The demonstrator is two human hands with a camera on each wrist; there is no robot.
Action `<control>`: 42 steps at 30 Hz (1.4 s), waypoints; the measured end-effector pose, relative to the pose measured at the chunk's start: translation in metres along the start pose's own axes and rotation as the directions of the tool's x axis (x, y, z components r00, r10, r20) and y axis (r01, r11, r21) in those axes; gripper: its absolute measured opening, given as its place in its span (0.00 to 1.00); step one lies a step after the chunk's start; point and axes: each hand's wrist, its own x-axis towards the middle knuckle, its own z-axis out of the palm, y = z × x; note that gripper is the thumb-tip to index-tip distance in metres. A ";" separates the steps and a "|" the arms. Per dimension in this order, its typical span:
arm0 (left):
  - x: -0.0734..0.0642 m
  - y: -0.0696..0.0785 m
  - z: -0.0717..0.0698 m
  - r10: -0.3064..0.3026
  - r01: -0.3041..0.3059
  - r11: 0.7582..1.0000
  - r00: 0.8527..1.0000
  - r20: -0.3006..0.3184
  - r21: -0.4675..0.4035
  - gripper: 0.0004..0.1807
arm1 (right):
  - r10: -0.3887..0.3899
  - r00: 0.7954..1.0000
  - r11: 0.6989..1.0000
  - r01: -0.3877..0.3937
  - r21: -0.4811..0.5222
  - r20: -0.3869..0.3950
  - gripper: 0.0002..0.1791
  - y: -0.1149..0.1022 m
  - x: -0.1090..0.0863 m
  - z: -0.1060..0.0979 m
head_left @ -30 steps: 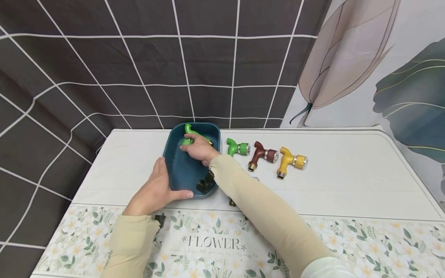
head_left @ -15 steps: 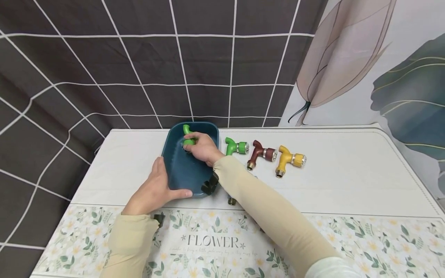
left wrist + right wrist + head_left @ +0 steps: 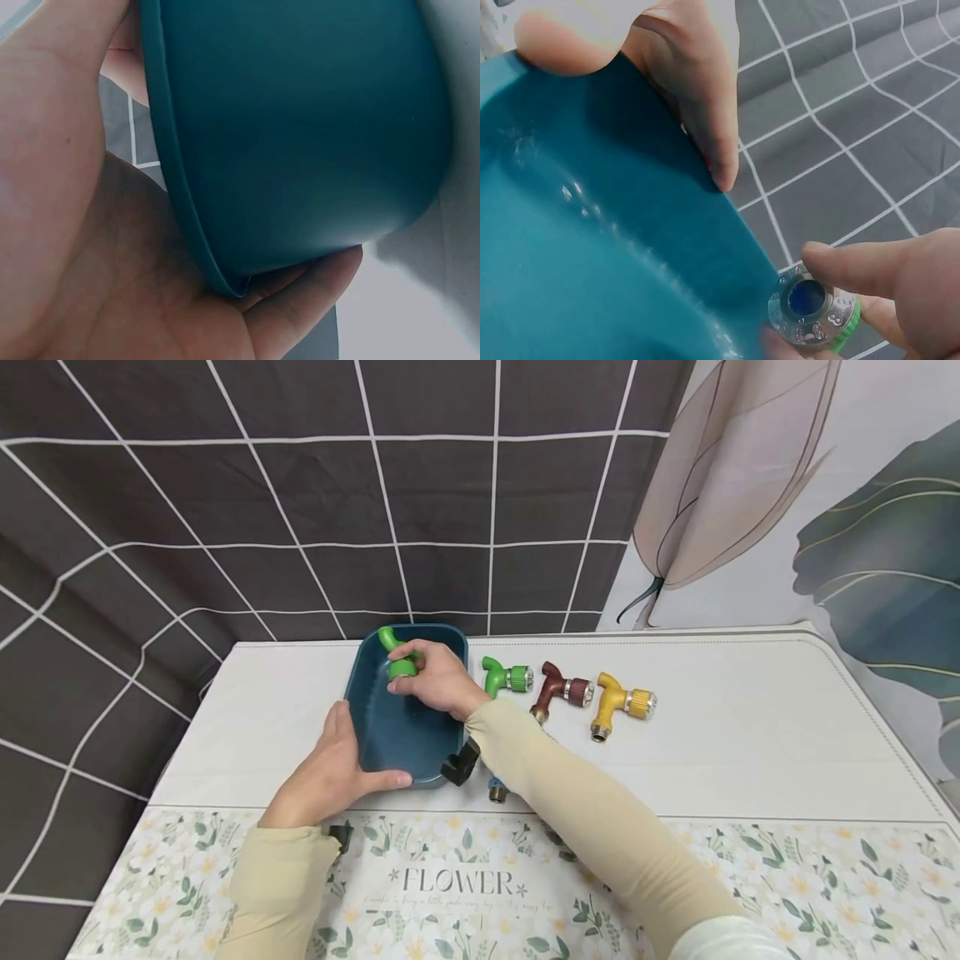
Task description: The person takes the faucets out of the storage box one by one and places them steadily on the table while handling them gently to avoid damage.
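My right hand [image 3: 442, 681] pinches a green tap [image 3: 402, 668] over the far left part of a dark blue plastic tub [image 3: 405, 739]. In the right wrist view the tap's clear, blue-centred knob end [image 3: 810, 300] shows between thumb and fingers; the threaded end is hidden. My left hand [image 3: 330, 768] lies round the tub's near left corner. Its straight fingers press the outer wall [image 3: 300, 127], and the thumb lies along the near rim.
Another green tap [image 3: 507, 677], a dark red tap [image 3: 562, 688] and a yellow tap [image 3: 622, 704] lie in a row right of the tub. A blue tap [image 3: 497, 789] is mostly hidden by my right forearm. A dark tiled-pattern cloth [image 3: 442, 527] hangs behind the table.
The green tap in my right hand has turned: its spout now tips further left, and its brass end has gone out of sight. My left hand has stayed on the tub.
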 end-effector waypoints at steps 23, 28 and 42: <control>-0.001 0.000 0.001 0.004 -0.005 0.999 1.000 -0.024 -0.035 0.73 | -0.111 0.994 0.990 0.108 -0.086 -0.024 0.23 -0.007 -0.027 -0.021; -0.001 0.000 0.001 0.000 -0.001 0.999 1.000 -0.025 -0.034 0.73 | -0.152 0.988 0.985 0.149 -0.088 -0.040 0.22 -0.006 -0.033 -0.025; -0.001 0.001 0.001 -0.004 0.004 0.999 1.000 -0.016 -0.033 0.75 | -0.207 0.977 0.978 0.207 -0.004 -0.046 0.22 -0.009 -0.055 -0.040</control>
